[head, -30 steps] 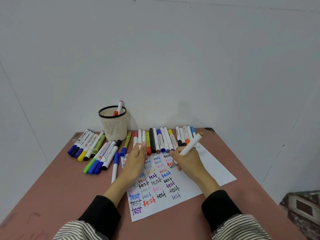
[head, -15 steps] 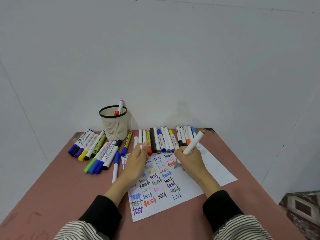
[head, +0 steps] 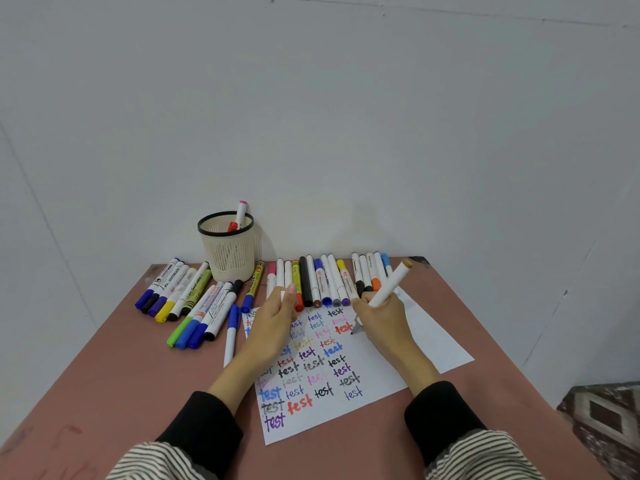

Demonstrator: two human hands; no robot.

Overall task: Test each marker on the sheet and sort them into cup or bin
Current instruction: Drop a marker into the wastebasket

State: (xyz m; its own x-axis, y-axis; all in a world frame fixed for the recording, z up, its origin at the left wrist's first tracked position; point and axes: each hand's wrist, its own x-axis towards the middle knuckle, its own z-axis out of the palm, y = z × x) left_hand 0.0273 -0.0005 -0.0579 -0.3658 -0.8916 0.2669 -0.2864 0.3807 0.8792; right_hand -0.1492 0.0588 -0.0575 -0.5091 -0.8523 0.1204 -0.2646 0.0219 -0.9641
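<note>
a reddish table (head: 104,393) against a plain white wall (head: 311,116).

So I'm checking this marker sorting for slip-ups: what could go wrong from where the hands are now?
1. The right hand writes close beside the red "test"; its side could smear fresh ink.
2. The left hand rests on the sheet right by the row of markers; a nudge may roll or mix them.
3. No bin is in view, so a failed marker could wrongly land in the cup.

Soft even light, faint shadows; wide-angle bend at edges, perhaps slight blur.
</note>
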